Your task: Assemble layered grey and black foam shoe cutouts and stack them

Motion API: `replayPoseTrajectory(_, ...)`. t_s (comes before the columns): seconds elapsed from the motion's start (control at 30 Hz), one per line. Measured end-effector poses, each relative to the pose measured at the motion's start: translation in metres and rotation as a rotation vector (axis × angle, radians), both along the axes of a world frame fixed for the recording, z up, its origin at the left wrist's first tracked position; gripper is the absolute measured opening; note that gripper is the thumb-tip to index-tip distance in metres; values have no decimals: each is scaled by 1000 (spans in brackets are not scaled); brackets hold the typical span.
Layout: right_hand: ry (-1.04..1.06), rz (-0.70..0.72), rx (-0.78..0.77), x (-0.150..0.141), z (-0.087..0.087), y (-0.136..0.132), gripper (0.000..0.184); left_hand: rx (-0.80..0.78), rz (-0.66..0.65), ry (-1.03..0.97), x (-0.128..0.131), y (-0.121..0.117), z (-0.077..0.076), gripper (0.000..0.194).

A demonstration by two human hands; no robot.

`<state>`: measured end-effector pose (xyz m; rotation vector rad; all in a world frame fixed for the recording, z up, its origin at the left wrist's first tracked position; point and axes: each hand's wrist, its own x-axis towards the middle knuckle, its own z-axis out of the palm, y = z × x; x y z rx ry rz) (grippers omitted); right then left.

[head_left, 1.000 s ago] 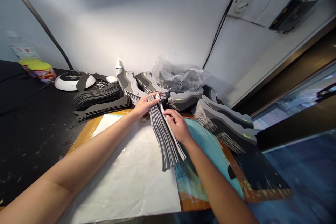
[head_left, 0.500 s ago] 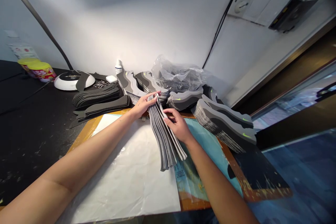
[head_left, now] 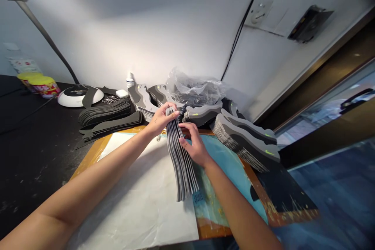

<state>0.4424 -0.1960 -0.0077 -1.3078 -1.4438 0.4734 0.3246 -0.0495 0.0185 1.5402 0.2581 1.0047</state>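
The left hand (head_left: 161, 119) grips a fanned stack of grey foam cutouts (head_left: 179, 160) (shoe-shaped, it seems), while the right hand (head_left: 195, 143) pinches its side.

The white paper (head_left: 140, 203) is giving room to pass on the near left, and the black table (head_left: 38, 156) is giving more room beyond it. Stacks of foam shoe shapes (head_left: 244, 142) are blocking the far side and the right, with a plastic bag (head_left: 195, 91) sitting behind them.
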Motion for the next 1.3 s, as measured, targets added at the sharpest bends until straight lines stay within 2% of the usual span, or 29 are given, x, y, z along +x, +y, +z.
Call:
replayPoseTrajectory(0.07, 188, -118, 26, -5, -3, 4, 48, -3, -31, -40, 0, -7, 11, 28)
replayPoseTrajectory(0.13, 400, -209, -21, -10, -7, 8, 60, -26, -52, -100, 0, -14, 22, 23)
replayPoseTrajectory(0.17, 505, -184, -82, -13, -7, 9, 65, -43, -49, -125, 0, -18, 27, 21)
replayPoseTrajectory(0.2, 614, -102, -162, -16, -8, 9, 68, -57, -39, -145, 0, -22, 32, 19)
replayPoseTrajectory(0.3, 879, 224, -367, -27, -7, 6, 66, -101, -18, -150, 0, -32, 39, 17)
replayPoseTrajectory(0.37, 937, 240, -381, -33, -6, 4, 64, -134, -34, -130, -1, -32, 39, 16)
replayPoseTrajectory(0.47, 877, 45, -278, -32, -1, 5, 61, -174, -65, -62, -4, -21, 36, 17)
replayPoseTrajectory(0.57, 666, -154, -140, -20, 8, 7, 58, -123, -25, 83, -6, -11, 35, 22)
replayPoseTrajectory(0.63, 499, -281, -107, -13, 15, 6, 55, -110, 40, 236, -6, -12, 36, 44)
replayPoseTrajectory(0.7, 328, -410, -157, -11, 22, 1, 53, -169, 61, 371, -5, -21, 38, 72)
replayPoseTrajectory(0.77, 150, -520, -212, -16, 28, -5, 54, -240, 50, 407, -2, -35, 40, 99)
replayPoseTrajectory(0.83, 4, -551, -215, -24, 32, -12, 51, -277, 62, 370, 1, -47, 39, 122)
replayPoseTrajectory(0.9, -62, -480, -146, -30, 34, -17, 44, -322, 84, 337, 3, -53, 37, 132)
replayPoseTrajectory(1.0, 60, -266, -32, -31, 36, -21, 35, -454, 1, 303, 3, -49, 31, 128)
replayPoseTrajectory(1.13, 343, -68, -13, -20, 37, -16, 39, -603, -269, 232, 3, -39, 16, 82)
replayPoseTrajectory(1.2, 324, -59, -16, -17, 33, -12, 40, -626, -341, 169, 5, -39, 7, 72)
replayPoseTrajectory(1.3, 227, -192, -42, -18, 21, -3, 45, -609, -336, 93, 10, -41, -5, 68)
